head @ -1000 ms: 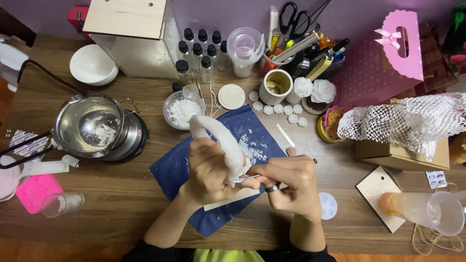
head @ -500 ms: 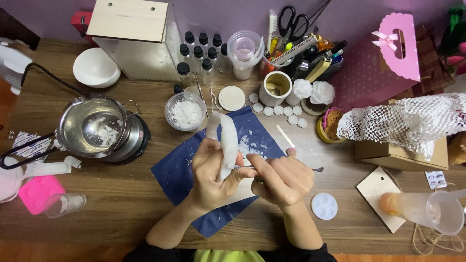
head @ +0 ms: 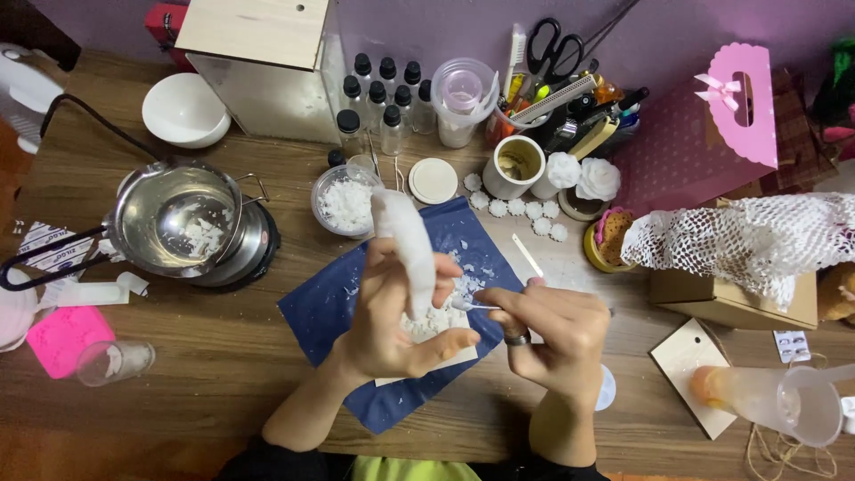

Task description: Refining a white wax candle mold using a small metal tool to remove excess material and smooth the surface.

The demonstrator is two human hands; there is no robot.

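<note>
My left hand (head: 383,316) holds a long white wax candle (head: 408,240) upright, tilted slightly, over a dark blue cloth (head: 325,312). My right hand (head: 548,334) grips a thin metal tool (head: 472,305) whose tip touches the candle's lower side. White wax shavings (head: 436,321) lie piled on the cloth under both hands. A ring shows on a finger of my right hand.
Left stands a metal melting pot (head: 183,218) on a small hot plate. A glass bowl of wax flakes (head: 346,203), small dark-capped bottles (head: 383,98), a white bowl (head: 185,109), a pink mould (head: 67,337), a tool cup with scissors (head: 552,53), white netting (head: 757,236) and a plastic funnel (head: 784,401) surround the cloth.
The candle has swung more upright in my left hand. My right hand has shifted slightly right, keeping the tool against the candle.
</note>
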